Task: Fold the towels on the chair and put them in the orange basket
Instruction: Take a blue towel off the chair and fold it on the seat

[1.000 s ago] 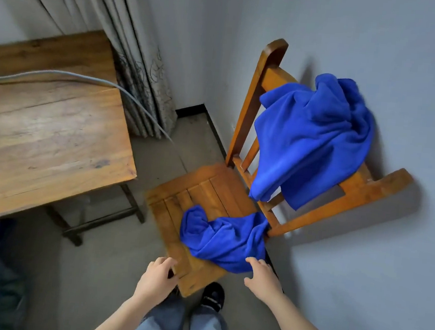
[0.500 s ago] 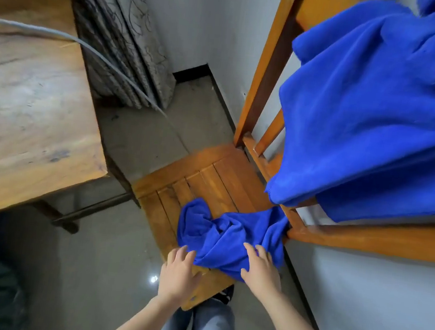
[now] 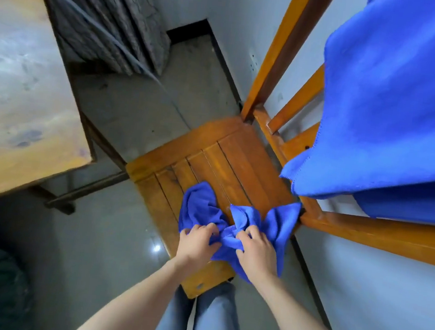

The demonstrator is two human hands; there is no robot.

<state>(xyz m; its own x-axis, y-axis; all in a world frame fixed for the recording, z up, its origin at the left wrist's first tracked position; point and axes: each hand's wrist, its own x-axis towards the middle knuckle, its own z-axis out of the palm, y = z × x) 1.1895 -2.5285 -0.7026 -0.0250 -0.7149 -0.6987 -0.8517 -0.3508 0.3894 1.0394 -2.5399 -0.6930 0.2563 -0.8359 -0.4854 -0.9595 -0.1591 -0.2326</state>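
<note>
The small towel (image 3: 248, 217) lies bunched on the near part of the chair (image 3: 211, 159) seat, with one corner against the rear post. It is held at its middle by both hands. The fingers (image 3: 208, 228) of the left hand (image 3: 197, 243) are curled into the cloth from the left. The fingers (image 3: 248, 234) of the right hand (image 3: 255, 252) are curled into a fold just beside them, so neither hand is spread wide. A big towel (image 3: 392, 102) is draped over the chair back, above the small one and apart from it. The basket is not in view. A wooden worktop (image 3: 17, 90) stands to the left, and a grey cable (image 3: 104, 32) runs past it.

The cloth is judged to be soft, light and limp, so no shape will be kept once it is lifted. A grip at the middle will only leave it crumpled. For folding, two neighbouring corners along a hemmed edge should be found and pinched, and the towel let hang open. Little force is needed and nothing can be broken. The big towel is likely to be heavier and may slide off the back if it is tugged from one side.
</note>
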